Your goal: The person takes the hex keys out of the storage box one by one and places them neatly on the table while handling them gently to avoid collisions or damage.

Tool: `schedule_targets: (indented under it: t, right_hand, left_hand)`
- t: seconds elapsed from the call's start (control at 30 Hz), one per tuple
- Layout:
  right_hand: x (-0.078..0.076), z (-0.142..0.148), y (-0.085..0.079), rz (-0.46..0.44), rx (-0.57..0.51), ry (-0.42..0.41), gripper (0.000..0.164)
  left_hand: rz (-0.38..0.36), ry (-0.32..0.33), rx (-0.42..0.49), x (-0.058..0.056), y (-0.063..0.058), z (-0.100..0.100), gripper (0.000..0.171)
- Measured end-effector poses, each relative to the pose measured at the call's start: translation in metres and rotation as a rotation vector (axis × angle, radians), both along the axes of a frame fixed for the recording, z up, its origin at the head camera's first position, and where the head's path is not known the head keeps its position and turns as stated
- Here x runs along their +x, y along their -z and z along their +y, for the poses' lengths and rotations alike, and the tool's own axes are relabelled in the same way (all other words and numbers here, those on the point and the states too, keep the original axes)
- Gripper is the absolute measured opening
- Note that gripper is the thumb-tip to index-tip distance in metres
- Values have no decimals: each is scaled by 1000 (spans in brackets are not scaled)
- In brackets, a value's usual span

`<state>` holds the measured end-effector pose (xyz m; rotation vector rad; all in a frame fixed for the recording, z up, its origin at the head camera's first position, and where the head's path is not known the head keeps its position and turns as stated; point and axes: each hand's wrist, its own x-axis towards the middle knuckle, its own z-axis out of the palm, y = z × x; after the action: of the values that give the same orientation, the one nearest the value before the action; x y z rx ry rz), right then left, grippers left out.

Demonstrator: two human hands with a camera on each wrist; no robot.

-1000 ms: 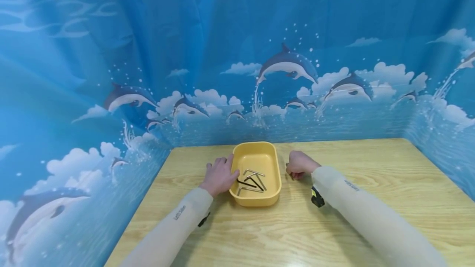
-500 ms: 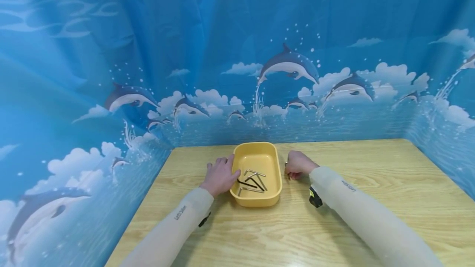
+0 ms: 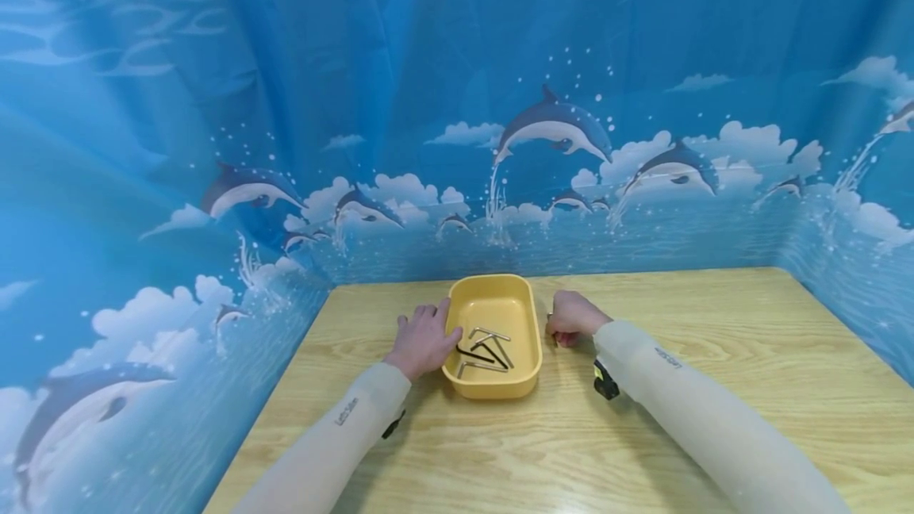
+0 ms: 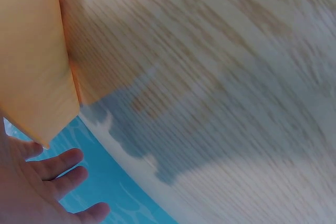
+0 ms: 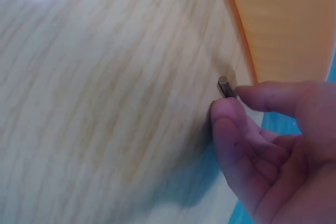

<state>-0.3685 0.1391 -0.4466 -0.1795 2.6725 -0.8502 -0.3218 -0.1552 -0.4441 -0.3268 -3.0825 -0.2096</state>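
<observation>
My left hand rests at the left rim of a yellow tray. In the left wrist view its fingers are spread and fairly straight beside the tray wall. Inside the tray lie several L-shaped hex keys, some silver, some black. To the right of the tray, my right hand is low over the table. Its thumb and fingers pinch a metal hex key, whose short end shows in the right wrist view; the fingers hide most of the rest.
The light wooden table extends on both sides of the tray. A blue curtain printed with dolphins and clouds stands along its back, left and right edges. The tray sits near the back edge.
My right hand has shifted very slightly left toward the tray, still pinching the hex key. The left hand, the tray and the hex keys in it stay put.
</observation>
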Motion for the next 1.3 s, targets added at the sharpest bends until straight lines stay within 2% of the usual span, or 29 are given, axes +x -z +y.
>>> schedule_targets:
  t: [0.17,0.43,0.63,0.8,1.13,1.3]
  right_hand:
    - [0,3,-10,1,26,-13,27]
    - [2,1,-44,88,77,-65,36]
    - [7,-18,-75,108,98,-112,42]
    - [10,-41,-93,120,129,-171,44]
    - [7,-85,-97,97,194,-285,41]
    - [-1,-102,-88,73,244,-294,21]
  left_hand:
    - [-3,-1,8,1,1,-1,70]
    - [15,-3,-7,1,1,-2,70]
    - [13,-10,-16,-1,1,-2,69]
    - [11,-10,-11,-1,2,-3,69]
    - [2,-10,-19,-2,3,-2,70]
    - [6,-6,-20,-1,2,1,69]
